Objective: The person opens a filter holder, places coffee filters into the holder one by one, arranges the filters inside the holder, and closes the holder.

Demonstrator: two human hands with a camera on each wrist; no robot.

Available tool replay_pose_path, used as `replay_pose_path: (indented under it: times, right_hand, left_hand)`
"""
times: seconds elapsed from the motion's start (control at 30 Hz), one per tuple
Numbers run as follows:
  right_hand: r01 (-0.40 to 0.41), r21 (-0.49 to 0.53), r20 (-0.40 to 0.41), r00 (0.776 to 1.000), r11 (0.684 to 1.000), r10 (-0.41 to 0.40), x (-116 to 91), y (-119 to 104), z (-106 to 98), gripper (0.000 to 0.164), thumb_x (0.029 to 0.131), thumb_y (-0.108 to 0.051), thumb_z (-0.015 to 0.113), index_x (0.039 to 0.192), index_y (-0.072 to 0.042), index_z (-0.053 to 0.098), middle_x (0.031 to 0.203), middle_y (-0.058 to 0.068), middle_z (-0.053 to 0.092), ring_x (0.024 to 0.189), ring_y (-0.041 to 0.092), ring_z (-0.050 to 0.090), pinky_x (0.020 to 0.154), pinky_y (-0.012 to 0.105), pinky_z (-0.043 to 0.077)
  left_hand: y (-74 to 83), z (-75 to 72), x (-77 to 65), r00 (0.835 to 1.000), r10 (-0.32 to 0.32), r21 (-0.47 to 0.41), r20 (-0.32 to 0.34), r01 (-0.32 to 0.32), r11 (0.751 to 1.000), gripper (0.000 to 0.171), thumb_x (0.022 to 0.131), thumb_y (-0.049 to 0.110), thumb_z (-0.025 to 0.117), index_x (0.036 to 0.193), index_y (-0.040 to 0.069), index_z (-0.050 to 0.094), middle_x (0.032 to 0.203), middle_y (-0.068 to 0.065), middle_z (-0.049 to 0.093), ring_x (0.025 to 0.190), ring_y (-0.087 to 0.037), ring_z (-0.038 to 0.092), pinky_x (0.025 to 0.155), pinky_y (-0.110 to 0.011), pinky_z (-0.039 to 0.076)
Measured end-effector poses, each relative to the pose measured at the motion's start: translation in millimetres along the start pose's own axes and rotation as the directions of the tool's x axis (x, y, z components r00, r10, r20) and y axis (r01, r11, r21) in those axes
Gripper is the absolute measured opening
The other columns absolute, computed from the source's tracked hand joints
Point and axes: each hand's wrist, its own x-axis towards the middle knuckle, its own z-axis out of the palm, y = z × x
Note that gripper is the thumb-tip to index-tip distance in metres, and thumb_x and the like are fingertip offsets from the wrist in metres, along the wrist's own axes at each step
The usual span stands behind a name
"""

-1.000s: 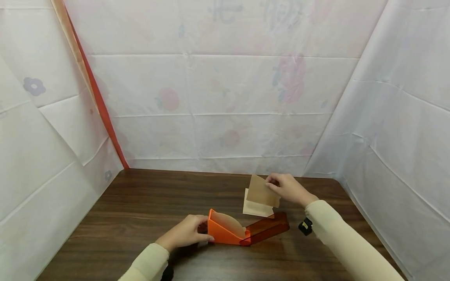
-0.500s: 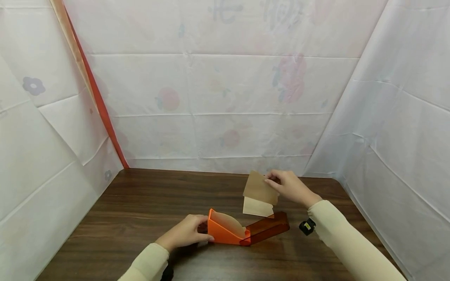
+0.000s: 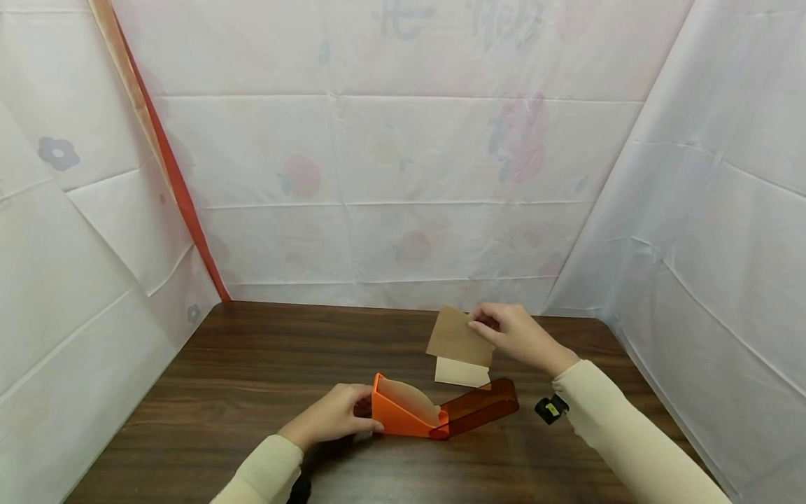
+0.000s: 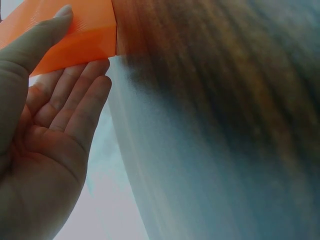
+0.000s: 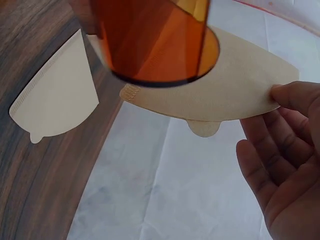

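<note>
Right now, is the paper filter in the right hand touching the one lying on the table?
Apart. The right wrist view shows the held filter lifted, with bare table between it and the lying filter.

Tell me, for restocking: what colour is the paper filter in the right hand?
Tan-brown paper filter; clearest in the head view.

The paper stack (image 3: 462, 372) is partly hidden behind the lifted filter (image 3: 457, 337); the left wrist view's tabletop (image 4: 225, 100) is blurred.
</note>
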Motion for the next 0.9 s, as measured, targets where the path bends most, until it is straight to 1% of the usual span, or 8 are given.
replay_pose_path:
  times: [0.23,0.37,0.5,0.7,0.9]
  right_hand:
    - [0.006,-0.003,-0.003,1.0,1.0,-0.006,0,-9,-3,0.004,0.099,-0.018,0.067,0.1,-0.018,0.071,0.088,-0.01,0.068,0.075,0.002,0.061,0.065,0.026,0.054]
    - [0.023,-0.01,-0.009,1.0,1.0,-0.023,0,-15,-5,0.004,0.099,-0.019,0.067,0.099,-0.018,0.071,0.087,-0.011,0.068,0.072,0.002,0.06,0.062,0.026,0.052]
    - [0.04,-0.005,-0.017,0.999,0.999,-0.04,-3,-20,-8,0.004,0.099,-0.019,0.067,0.099,-0.019,0.071,0.085,-0.012,0.067,0.07,0.003,0.059,0.061,0.025,0.051]
    - [0.069,0.026,-0.02,0.997,0.997,-0.068,-9,-30,-12,0.003,0.099,-0.019,0.067,0.099,-0.02,0.07,0.084,-0.012,0.066,0.07,0.003,0.058,0.06,0.025,0.051]
    - [0.098,0.066,0.0,0.995,0.993,-0.099,-14,-38,-12,0.004,0.098,-0.018,0.068,0.101,-0.02,0.07,0.086,-0.011,0.067,0.071,0.004,0.059,0.06,0.024,0.051]
  left_hand:
    - [0.9,-1.4,-1.4,1.0,0.0,-0.001,0.001,0.0,1.0,0.034,0.089,0.03,0.079,0.117,0.016,0.068,0.105,0.012,0.069,0.094,-0.004,0.067,0.083,-0.024,0.056]
    - [1.1,-2.1,-2.2,1.0,0.014,0.001,0.0,-0.014,1.0,0.033,0.09,0.031,0.078,0.117,0.015,0.068,0.105,0.011,0.069,0.094,-0.004,0.067,0.082,-0.025,0.056]
    - [0.6,-1.2,-2.2,1.0,0.008,0.006,0.0,-0.008,1.0,0.034,0.09,0.032,0.078,0.117,0.015,0.067,0.105,0.012,0.069,0.094,-0.004,0.066,0.083,-0.025,0.056]
    - [0.7,-0.2,-2.0,1.0,-0.003,0.01,-0.003,0.003,1.0,0.034,0.089,0.032,0.078,0.117,0.016,0.068,0.105,0.013,0.068,0.095,-0.004,0.066,0.084,-0.024,0.055]
    - [1.1,0.1,-2.7,1.0,0.007,0.011,-0.005,-0.007,1.0,0.033,0.089,0.031,0.079,0.116,0.016,0.068,0.104,0.013,0.068,0.094,-0.004,0.066,0.083,-0.024,0.055]
